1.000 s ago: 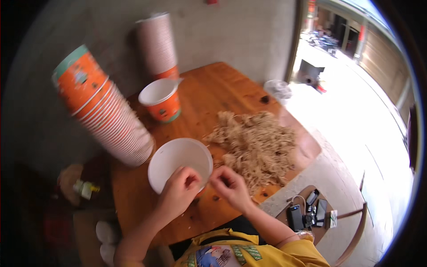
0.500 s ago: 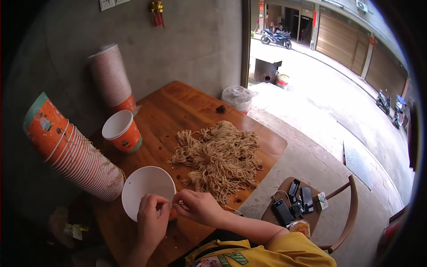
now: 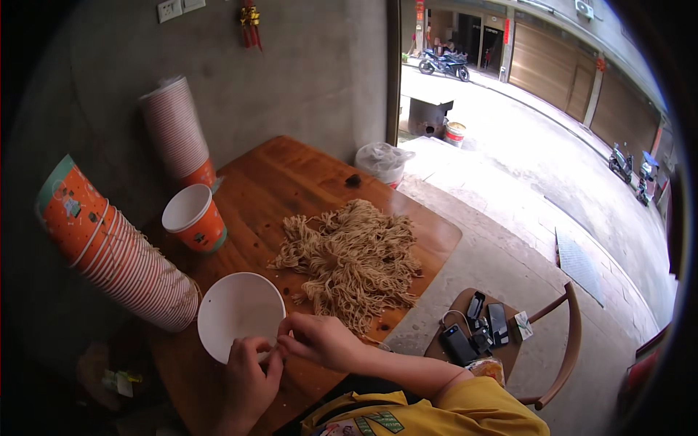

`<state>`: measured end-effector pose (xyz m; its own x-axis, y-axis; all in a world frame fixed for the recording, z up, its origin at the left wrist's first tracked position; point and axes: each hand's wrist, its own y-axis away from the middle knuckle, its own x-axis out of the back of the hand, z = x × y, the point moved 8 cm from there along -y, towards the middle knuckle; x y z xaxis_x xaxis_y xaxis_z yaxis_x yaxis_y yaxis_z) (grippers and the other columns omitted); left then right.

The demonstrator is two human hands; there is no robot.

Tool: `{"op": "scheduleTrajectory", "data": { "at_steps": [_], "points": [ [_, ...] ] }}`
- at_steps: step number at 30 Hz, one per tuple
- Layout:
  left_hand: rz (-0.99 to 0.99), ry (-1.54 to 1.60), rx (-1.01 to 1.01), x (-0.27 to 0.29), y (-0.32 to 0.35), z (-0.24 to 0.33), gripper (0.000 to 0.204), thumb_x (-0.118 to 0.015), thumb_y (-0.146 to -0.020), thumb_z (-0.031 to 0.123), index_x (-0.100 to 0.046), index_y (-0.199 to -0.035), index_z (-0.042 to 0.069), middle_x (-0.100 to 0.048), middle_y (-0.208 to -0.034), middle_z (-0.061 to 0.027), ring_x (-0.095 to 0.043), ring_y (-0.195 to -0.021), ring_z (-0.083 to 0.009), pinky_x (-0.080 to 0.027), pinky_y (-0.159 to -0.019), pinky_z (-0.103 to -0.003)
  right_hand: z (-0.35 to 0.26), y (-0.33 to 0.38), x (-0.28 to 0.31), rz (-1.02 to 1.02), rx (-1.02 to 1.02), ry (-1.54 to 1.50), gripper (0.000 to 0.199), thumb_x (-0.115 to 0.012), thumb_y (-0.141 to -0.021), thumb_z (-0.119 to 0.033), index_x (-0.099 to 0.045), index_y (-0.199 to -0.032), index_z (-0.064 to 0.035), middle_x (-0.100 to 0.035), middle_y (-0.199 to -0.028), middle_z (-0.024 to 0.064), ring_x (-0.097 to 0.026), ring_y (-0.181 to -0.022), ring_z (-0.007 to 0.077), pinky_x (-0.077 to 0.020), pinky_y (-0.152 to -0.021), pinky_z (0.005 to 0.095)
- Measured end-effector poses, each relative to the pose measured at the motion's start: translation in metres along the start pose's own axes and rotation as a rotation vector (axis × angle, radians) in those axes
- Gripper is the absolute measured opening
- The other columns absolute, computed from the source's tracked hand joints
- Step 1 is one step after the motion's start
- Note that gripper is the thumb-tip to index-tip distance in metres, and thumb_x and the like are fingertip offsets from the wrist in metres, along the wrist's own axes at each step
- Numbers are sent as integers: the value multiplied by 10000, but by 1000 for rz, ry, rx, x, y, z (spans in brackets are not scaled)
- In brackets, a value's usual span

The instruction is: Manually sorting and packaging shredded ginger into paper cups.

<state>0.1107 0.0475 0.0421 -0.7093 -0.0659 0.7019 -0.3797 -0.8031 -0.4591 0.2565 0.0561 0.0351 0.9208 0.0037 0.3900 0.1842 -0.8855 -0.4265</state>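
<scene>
In front of me a large white paper cup (image 3: 222,320) stands upright on the wooden table, its mouth facing up. Both hands meet at its near right rim. The fingers of my left hand (image 3: 251,374) are pinched together, with a small pale bit showing at their tips. My right hand (image 3: 320,341) is closed too, thumb and finger pressed together against the left fingertips. What the two hold between them is too small to name. Just beyond my right hand lies a loose heap of beige strands (image 3: 356,258), like string or thin noodles.
An orange paper cup (image 3: 200,225) stands behind the white one. Tall nested cup stacks lean at the left (image 3: 123,261) and against the wall (image 3: 178,134). To the right, a wooden chair (image 3: 567,334) bears phones and small devices (image 3: 465,338). A bagged white bucket (image 3: 382,163) stands past the table.
My hands have come slightly nearer to me, the left one lower over the cup's near rim. The whole view has shifted a little. The strand heap and the cups stay put.
</scene>
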Motion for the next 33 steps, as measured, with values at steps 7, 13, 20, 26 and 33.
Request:
{"op": "scheduleTrajectory", "data": {
  "at_steps": [7,13,20,26,33],
  "points": [
    [-1,-188,-182,6,4,9,352,-681,-785,54,-521,-1098,42,-571,-902,-103,-554,-866,-324,-430,-812,-456,-16,-7,12,-90,157,53,124,-647,-896,-169,-600,-959,-73,-634,-796,100,-641,-672,286,-508,-579,375],
    [79,-25,-66,14,3,21,343,-676,-787,110,-541,-1094,40,-587,-953,-109,-569,-937,-325,-419,-887,-440,-49,-9,-4,-216,282,79,181,-632,-895,-220,-565,-987,-79,-638,-886,109,-644,-774,351,-524,-640,438],
    [179,-145,-101,12,16,7,178,-646,-823,145,-593,-966,53,-597,-968,-73,-571,-927,-302,-400,-893,-436,-55,-10,-13,-257,224,-121,110,-599,-930,-138,-590,-1029,-92,-650,-915,112,-664,-798,306,-543,-686,369],
    [136,-187,-127,13,13,7,165,-629,-843,176,-609,-985,95,-590,-951,-54,-568,-940,-268,-382,-918,-461,-65,-7,-21,-302,169,-603,99,-541,-983,-110,-598,-1040,-53,-654,-941,54,-629,-896,138,-494,-803,279],
    [35,-348,-225,35,5,-5,111,-644,-855,134,-641,-964,150,-598,-1052,-9,-527,-1121,-234,-317,-1002,-510,-10,-30,-18,-184,-588,-1041,123,-570,-949,-118,-618,-1062,-116,-530,-730,-70,-439,-572,17,-361,-515,153]
  ]
}}
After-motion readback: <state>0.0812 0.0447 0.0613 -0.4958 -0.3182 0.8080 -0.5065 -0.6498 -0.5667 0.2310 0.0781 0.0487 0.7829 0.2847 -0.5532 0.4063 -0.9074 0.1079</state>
